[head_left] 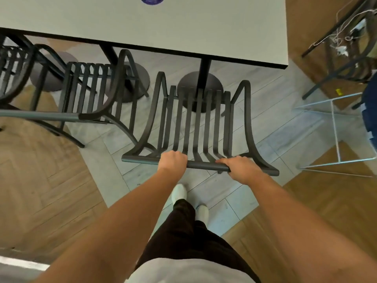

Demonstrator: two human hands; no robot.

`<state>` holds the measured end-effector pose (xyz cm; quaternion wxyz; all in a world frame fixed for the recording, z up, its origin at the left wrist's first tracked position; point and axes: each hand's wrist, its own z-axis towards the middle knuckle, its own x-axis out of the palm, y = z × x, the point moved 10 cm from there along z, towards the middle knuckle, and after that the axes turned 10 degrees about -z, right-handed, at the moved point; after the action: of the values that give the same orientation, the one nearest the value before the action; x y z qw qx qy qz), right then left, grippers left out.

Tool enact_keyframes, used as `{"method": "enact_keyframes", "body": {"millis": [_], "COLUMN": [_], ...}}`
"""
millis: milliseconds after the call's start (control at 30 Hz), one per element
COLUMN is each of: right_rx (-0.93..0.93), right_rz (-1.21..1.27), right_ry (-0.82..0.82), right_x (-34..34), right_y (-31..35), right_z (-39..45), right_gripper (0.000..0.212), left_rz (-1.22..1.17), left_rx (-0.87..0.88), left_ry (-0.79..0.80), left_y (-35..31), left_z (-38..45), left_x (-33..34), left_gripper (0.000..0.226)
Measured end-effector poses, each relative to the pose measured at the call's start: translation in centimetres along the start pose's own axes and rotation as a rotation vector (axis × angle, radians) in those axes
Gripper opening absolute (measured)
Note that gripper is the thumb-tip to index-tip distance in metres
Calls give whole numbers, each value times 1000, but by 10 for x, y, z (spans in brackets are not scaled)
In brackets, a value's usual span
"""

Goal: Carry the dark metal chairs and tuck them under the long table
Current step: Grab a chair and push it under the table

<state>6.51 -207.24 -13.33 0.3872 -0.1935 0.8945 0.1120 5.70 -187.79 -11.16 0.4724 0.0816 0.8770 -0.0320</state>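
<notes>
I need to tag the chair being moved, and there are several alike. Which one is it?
Start at the long table and find its right end. The dark metal chair there faces the round pedestal base. Unlike its neighbours, both hands, left and right, grip its top rail.

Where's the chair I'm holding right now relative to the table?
In the head view, the held chair sits centre frame at the long table's right end, front under its edge by a round pedestal base, right of another chair.
</notes>
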Motion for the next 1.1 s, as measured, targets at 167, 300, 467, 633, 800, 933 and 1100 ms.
{"method": "enact_keyframes", "body": {"millis": [167,300,467,633,800,933,1100], "right_rx": [17,25,51,43,59,65,196], "right_rz": [-51,-71,-77,-60,180,562,605], "right_ry": [25,33,30,34,60,161,-12], "right_x": [-27,-49,-65,-70,-72,-78,-95], "right_y": [-19,-34,-43,-43,-44,-71,-178], "right_z": [24,46,61,61,59,50,37], "right_gripper": [66,70,70,67,56,70,40], "left_rz": [-28,-30,4,-112,-306,-262,-362], "left_rx": [3,10,34,17,80,134,75], "left_ry": [35,56,75,173,371,331,248], "left_y": [3,8,13,16,4,-23,-76], "left_z": [30,57,79,86,90,102,136], "left_x": [-19,-31,-45,-47,-44,-65,-106], "left_gripper": [23,25,24,23,68,81,60]}}
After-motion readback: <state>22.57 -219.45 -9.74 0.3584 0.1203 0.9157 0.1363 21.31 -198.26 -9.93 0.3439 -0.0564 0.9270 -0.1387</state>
